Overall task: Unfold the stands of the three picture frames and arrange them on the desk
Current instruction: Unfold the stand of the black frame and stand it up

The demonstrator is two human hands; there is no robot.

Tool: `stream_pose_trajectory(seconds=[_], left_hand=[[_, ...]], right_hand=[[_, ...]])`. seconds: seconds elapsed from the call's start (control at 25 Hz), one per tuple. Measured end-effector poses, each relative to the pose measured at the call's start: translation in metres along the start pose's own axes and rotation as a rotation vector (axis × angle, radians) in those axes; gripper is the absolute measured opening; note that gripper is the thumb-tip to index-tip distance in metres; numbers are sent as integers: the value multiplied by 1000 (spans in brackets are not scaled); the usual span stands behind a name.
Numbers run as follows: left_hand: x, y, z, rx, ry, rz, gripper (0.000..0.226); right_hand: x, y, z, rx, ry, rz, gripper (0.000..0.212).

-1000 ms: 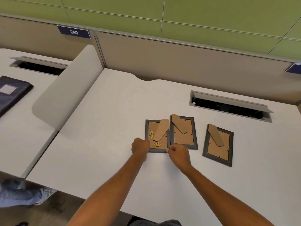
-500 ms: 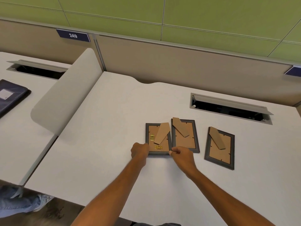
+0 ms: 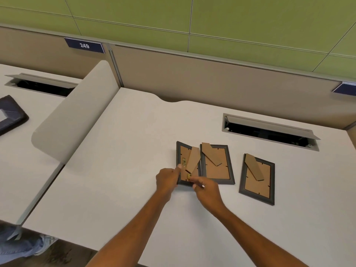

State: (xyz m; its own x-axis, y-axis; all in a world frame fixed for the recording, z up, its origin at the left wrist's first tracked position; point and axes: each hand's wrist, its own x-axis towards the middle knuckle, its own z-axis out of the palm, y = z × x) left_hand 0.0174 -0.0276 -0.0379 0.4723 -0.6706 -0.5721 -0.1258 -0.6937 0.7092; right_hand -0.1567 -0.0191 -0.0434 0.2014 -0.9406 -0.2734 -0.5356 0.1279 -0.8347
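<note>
Three dark picture frames with brown cardboard backs are on the white desk (image 3: pixel 125 170). The left frame (image 3: pixel 183 153) is tilted up off the desk along its near edge, its brown stand (image 3: pixel 193 159) lying over the back. My left hand (image 3: pixel 167 179) grips its near left edge. My right hand (image 3: pixel 205 189) pinches its near right corner by the brass clip. The middle frame (image 3: pixel 219 170) lies face down right beside it, stand folded. The right frame (image 3: pixel 257 182) lies face down apart from them, stand folded.
An open cable slot (image 3: pixel 269 132) sits in the desk behind the frames. A curved divider panel (image 3: pixel 73 116) separates this desk from the left desk, where a dark folder (image 3: pixel 11 114) lies. A beige partition wall (image 3: pixel 212 78) runs along the back. A person's shoe (image 3: pixel 23 245) shows below left.
The left frame's near edge has lifted off the desk and the frame has turned a little. My right hand has moved over its near right corner.
</note>
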Motion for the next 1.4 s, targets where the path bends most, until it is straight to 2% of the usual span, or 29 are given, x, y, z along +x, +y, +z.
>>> stream_pose_trajectory(seconds=[0.12, 0.32, 0.56, 0.72, 0.84, 1.0, 1.12, 1.28, 1.4], left_hand=[[-4, -1, 3, -8, -18, 102, 46], [-3, 8, -4, -93, -5, 53, 32], [-1, 24, -28, -243, -13, -61, 26], [-6, 33, -42, -342, -117, -84, 29], [-10, 40, -49, -378, -204, -105, 29], [-11, 48, -54, -437, -293, -147, 34], [-12, 51, -57, -446, -331, -105, 40], [-9, 55, -68, -417, -429, -21, 68], [-6, 58, -71, -370, -349, 19, 83]], right_hand=[[2, 2, 5, -8, -21, -10, 37], [10, 7, -20, -73, 4, -112, 36], [18, 7, -48, -234, -142, -249, 70], [32, -7, -59, -247, -16, -339, 69], [42, -17, -64, -280, 15, -455, 68], [47, -23, -68, -267, 29, -551, 64], [47, -30, -69, -227, 72, -557, 59], [50, -43, -71, -117, 108, -479, 45], [52, -50, -74, -28, 89, -390, 35]])
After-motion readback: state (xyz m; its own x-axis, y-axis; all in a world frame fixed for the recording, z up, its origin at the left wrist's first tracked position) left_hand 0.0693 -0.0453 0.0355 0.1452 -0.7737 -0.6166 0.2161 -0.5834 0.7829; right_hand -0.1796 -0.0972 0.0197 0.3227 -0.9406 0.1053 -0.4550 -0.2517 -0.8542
